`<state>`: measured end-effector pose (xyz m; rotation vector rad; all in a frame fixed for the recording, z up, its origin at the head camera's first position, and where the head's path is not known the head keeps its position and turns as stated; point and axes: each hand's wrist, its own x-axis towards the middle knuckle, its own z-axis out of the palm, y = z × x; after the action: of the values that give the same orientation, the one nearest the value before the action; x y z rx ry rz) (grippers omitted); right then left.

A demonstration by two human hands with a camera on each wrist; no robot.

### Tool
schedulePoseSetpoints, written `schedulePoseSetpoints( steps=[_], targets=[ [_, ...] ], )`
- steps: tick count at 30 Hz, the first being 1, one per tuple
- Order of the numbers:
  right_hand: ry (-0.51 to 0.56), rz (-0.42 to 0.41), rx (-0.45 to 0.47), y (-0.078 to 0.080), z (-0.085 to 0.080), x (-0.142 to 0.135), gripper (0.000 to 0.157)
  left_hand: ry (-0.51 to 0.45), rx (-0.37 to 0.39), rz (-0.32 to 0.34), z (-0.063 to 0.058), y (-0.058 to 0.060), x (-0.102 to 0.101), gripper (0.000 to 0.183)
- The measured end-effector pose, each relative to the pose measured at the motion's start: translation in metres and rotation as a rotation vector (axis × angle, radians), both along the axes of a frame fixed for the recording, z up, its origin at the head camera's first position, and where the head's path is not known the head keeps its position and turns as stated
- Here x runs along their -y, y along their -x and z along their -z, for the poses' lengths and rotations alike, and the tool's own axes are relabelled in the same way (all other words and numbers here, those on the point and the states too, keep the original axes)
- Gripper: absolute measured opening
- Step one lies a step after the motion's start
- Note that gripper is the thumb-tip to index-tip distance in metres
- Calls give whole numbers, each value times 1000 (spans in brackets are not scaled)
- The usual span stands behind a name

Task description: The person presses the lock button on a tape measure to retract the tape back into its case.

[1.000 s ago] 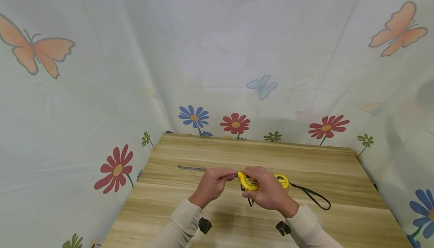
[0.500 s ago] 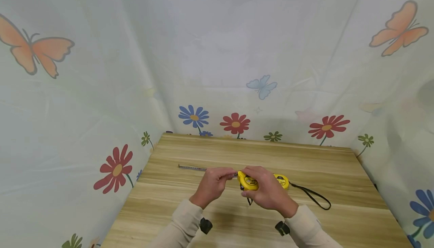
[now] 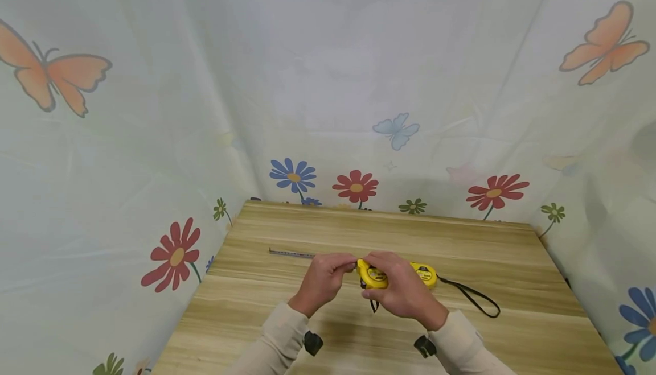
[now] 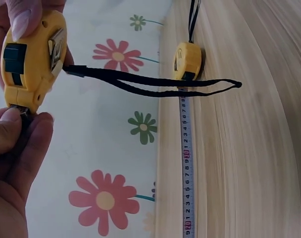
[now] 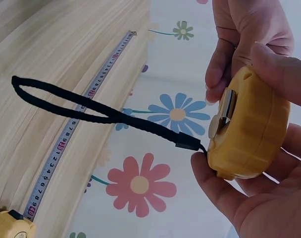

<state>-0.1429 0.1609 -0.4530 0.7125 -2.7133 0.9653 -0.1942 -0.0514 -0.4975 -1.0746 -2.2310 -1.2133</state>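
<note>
My right hand (image 3: 407, 291) grips the body of a yellow tape measure (image 5: 257, 126), raised above the table. At the mouth of this tape measure, my left hand (image 3: 322, 281) pinches the end of its blade (image 4: 25, 115) between thumb and fingers. A black wrist strap (image 4: 140, 85) hangs in a loop from the case. Behind my right hand, a second yellow tape measure (image 3: 425, 273) lies on the table. Its blade (image 4: 187, 173) is drawn out to the left, flat on the wood, with the hooked tip (image 5: 132, 33) showing in the right wrist view. My hands hide part of that blade in the head view.
The wood-grain table (image 3: 492, 255) runs back to a pale curtain (image 3: 328, 90) printed with flowers and butterflies. To the right lies the second tape measure's black strap (image 3: 471, 295). The curtain also stands along the left and right sides.
My right hand and the held tape measure have shifted slightly left, towards my left fingers. The short bit of blade between them has shrunk. The second tape measure has stayed put.
</note>
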Motion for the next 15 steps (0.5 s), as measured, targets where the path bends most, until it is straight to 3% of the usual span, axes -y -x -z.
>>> schedulePoseSetpoints(
  steps=[2,8,10,15],
  targets=[
    [1,-11,5,-1,0,0,56,-4,91,32,-2,-2,1,21],
    [17,-12,2,-1,-2,1,57,-73,485,201,-10,-8,5,43],
    [34,-21,7,-1,-2,1,58,-76,527,225,-11,-8,6,51],
    [60,-41,34,-2,-3,4,63,-95,510,255,-10,-7,7,53]
  ],
)
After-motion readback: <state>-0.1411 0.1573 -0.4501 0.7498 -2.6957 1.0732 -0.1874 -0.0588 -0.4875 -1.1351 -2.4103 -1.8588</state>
